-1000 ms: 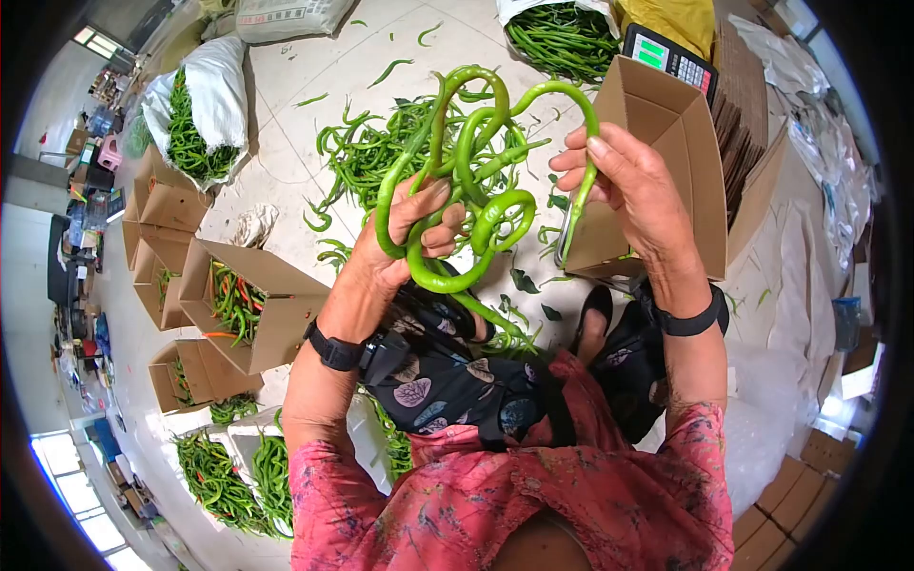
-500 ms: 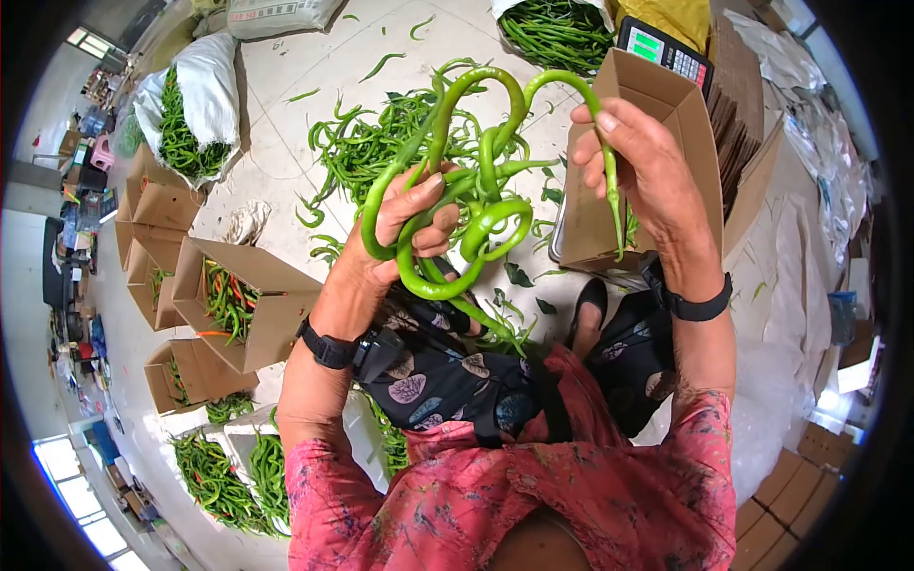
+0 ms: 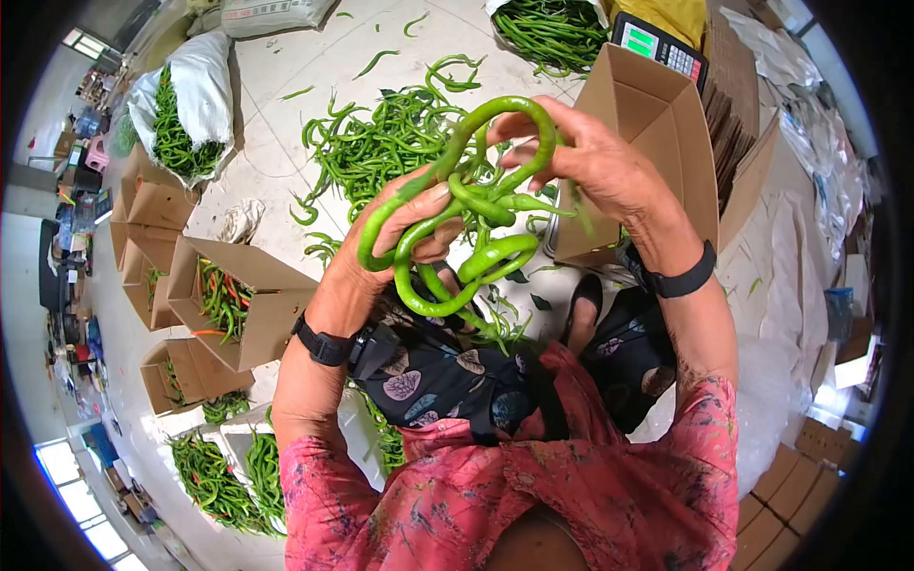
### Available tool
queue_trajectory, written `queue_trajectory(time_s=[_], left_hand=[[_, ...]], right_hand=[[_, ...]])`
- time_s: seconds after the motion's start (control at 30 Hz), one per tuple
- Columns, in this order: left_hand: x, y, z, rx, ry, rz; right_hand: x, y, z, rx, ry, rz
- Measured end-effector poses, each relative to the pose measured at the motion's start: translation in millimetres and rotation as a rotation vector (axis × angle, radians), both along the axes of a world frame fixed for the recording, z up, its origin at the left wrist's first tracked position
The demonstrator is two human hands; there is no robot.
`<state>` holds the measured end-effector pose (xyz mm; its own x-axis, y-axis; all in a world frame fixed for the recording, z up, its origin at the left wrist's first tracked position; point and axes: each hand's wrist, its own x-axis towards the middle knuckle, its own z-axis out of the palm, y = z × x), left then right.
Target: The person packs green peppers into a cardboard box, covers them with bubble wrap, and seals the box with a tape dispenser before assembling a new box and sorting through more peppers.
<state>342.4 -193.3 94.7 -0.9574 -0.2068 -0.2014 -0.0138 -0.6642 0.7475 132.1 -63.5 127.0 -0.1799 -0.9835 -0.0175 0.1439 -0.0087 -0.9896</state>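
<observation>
Several long, curled green chili peppers (image 3: pixel 424 300) are bunched in my left hand (image 3: pixel 405 224), with the fingers closed and the thumb across them. One pepper makes a large loop above the bunch, and thinner stem ends hang below it. My right hand (image 3: pixel 595 157) is at the right side of that loop, fingers bent around it and touching the pepper. A blurred green tip shows under the right palm. Behind the hands, a loose pile of green chili peppers (image 3: pixel 367 152) lies on the floor.
An open cardboard box (image 3: pixel 681 143) stands at the right, beside a digital scale (image 3: pixel 657 48). White sacks of peppers (image 3: pixel 205 95) lie at the back. More cardboard boxes (image 3: pixel 271 324), one with red and green peppers, line the left. Flattened cardboard (image 3: pixel 738 143) is stacked behind the right box.
My right hand has moved left, from the pepper's stretched-out end to the loop near my left hand. The pepper that reached out to the right is now curled in closer. My left hand keeps its grip.
</observation>
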Motion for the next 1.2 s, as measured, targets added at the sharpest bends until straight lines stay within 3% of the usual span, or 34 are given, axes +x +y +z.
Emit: queue_trajectory(time_s=[0.1,0.17,0.23,0.3,0.37,0.47,0.7,0.9,0.97,1.03,1.2], left_hand=[[-0.8,-4.0,-14.3,0.022,0.003,0.054],[1.5,-7.6,-11.0,0.053,0.022,0.072],[3.0,-10.0,-9.6,0.131,0.065,0.075],[4.3,-11.3,-8.7,0.119,0.067,0.071],[3.3,-10.3,-8.1,0.091,0.03,0.054],[1.0,-9.2,-13.0,0.058,0.045,-0.007],[-0.5,-7.6,-8.1,0.052,0.037,0.002],[1.7,-3.6,-9.4,0.005,0.034,0.035],[3.2,-4.5,-8.5,-0.04,0.011,0.075],[3.9,-5.8,-9.0,0.01,0.036,0.07],[1.9,-8.1,-9.1,-0.006,0.058,0.051]], right_hand=[[1.1,-6.1,5.0,0.099,0.175,0.046],[-10.4,-8.3,0.8,0.146,0.067,-0.007],[-21.3,-9.9,-11.2,0.059,-0.288,-0.089],[-19.3,-4.5,-16.9,0.071,-0.349,-0.135],[-16.5,-0.4,-18.9,-0.088,-0.387,-0.066],[18.8,-4.2,-13.3,-0.043,-0.061,-0.018],[4.5,-10.8,-4.9,-0.017,0.18,-0.026],[5.0,-13.8,-5.1,-0.098,0.045,-0.057],[-1.9,-14.1,-5.2,-0.135,-0.168,-0.073],[-8.7,-7.9,3.7,-0.125,-0.156,-0.081],[-13.9,2.5,19.9,-0.101,0.281,-0.03]])
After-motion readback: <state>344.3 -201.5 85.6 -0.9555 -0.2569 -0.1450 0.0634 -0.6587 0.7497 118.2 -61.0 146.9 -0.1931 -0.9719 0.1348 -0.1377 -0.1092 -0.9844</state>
